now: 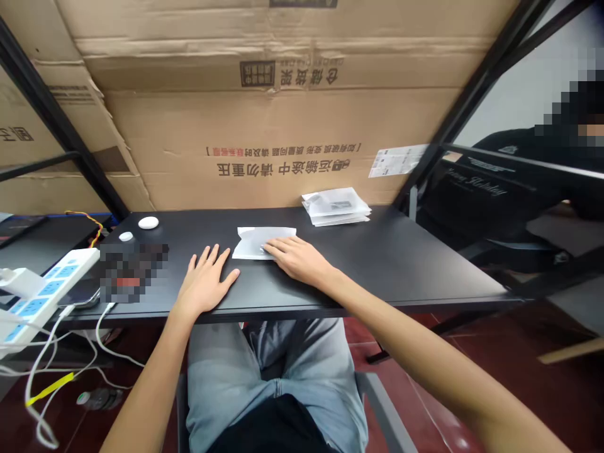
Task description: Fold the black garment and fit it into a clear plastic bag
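A translucent white plastic bag (249, 244) lies flat on the black tabletop (401, 264) in front of me. My right hand (301, 258) rests on the bag's right part, its fingers stretched out over it. Under those fingertips a small grey spot shows; what it is I cannot make out. To the left of the bag, my left hand (205, 281) lies palm down on the table with fingers spread, holding nothing. Farther back on the right sits a stack of similar white bags (336, 206), with a dark shape showing through the top one.
Large cardboard (283, 126) stands behind the table, between black metal posts. At left are a white power strip (51, 292) with cables, a phone, a round white object (148, 223) and a small white cap (126, 236). A person in black (500, 189) is at the right.
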`<state>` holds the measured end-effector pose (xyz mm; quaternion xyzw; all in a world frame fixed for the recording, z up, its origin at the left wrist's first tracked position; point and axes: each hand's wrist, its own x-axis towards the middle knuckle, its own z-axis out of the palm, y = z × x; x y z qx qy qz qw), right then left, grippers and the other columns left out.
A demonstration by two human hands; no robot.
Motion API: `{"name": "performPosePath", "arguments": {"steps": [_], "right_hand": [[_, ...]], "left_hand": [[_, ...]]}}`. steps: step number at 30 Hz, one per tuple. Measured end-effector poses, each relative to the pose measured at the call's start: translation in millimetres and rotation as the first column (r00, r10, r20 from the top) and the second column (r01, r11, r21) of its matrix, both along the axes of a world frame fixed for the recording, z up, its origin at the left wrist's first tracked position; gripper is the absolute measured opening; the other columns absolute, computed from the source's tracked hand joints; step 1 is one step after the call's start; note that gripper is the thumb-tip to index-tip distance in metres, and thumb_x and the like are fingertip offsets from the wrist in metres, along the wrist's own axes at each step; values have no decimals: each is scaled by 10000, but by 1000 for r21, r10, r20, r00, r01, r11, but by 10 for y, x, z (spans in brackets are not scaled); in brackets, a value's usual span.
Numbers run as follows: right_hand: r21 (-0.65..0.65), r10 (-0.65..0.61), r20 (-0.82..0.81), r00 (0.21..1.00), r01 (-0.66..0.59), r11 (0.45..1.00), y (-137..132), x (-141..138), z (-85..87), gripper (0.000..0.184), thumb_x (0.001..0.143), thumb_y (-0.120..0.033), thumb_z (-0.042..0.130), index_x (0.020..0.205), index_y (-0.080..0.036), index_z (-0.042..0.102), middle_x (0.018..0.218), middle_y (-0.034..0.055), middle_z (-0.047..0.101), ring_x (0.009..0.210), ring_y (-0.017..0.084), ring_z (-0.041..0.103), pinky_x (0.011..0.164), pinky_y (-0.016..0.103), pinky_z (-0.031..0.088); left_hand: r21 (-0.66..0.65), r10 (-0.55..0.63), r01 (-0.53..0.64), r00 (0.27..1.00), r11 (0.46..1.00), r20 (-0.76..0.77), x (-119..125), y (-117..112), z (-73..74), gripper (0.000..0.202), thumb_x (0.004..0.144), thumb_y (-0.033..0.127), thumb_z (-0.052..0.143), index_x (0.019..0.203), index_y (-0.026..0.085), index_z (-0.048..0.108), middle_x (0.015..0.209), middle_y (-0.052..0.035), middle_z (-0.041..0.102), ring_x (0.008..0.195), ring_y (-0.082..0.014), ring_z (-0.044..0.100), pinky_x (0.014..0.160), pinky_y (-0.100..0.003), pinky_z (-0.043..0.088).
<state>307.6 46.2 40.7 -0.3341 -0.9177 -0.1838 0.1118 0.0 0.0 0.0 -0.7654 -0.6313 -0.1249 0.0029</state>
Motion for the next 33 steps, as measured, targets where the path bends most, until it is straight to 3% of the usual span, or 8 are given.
{"name": "performPosePath", "arguments": {"steps": [3,7,10,13,17,22,28,33], "right_hand": [[-3,-58,-29,998,58,998,-40,201,51,480,1114,-305,641,1565,-145,611,1662,224,614,1481,404,624,1167,543,553],[-153,-196,-53,979,186,971,-119,555,70,526,1092,-421,683,1563,-194,621,1630,198,644,1319,390,739,1005,495,646],[-263,-191,-144,971,148,953,-162,740,1,490,1095,-432,670,1540,-227,650,1538,159,720,1327,359,746,1024,479,658],[-273,-169,-255,952,97,957,-160,822,-88,374,1104,-361,635,1444,-229,717,1423,141,786,1296,331,765,1087,477,638],[-220,-125,-266,956,66,973,-110,842,-151,280,1122,-311,588,1310,-224,776,1294,120,834,1146,300,808,982,424,652],[-121,-44,-233,971,15,993,-46,867,-189,286,1146,-287,539,1187,-211,812,1237,127,849,1071,287,811,943,400,635],[-98,-29,-252,967,4,995,-55,900,-221,298,1168,-295,505,1218,-223,789,1204,102,852,1027,255,803,892,361,605],[-58,-16,-215,977,4,998,-81,852,-175,296,1165,-293,505,1208,-209,785,1210,118,846,1003,250,784,893,353,577]], "left_hand": [[29,5,-6,999,1000,37,-20,-17,-10,760,1135,649,458,1752,205,468,1839,-178,386,1734,-379,317,1404,-635,245],[144,8,-34,984,989,177,64,-64,56,631,1117,526,560,1654,194,575,1763,-182,512,1664,-373,438,1354,-582,386],[282,-89,10,960,959,267,305,-88,221,482,1074,428,655,1517,240,679,1662,-127,623,1578,-355,526,1287,-531,481],[342,-250,161,939,926,235,676,-52,429,361,1044,363,715,1392,272,742,1523,-91,713,1446,-327,620,1242,-507,512],[249,-372,336,922,908,112,1195,108,585,271,1041,296,737,1305,255,777,1322,-88,781,1313,-312,686,1155,-487,539],[133,-417,418,908,899,-36,1599,261,567,223,1025,248,760,1245,225,789,1256,-95,782,1257,-327,709,1017,-466,574],[85,-371,377,926,922,-76,1689,244,559,162,1101,259,648,1160,223,795,1184,-94,777,1086,-295,762,847,-403,591],[110,-365,376,925,920,-104,1676,226,574,231,1134,239,564,1150,193,790,1221,-131,775,1105,-300,768,858,-396,589]]}}
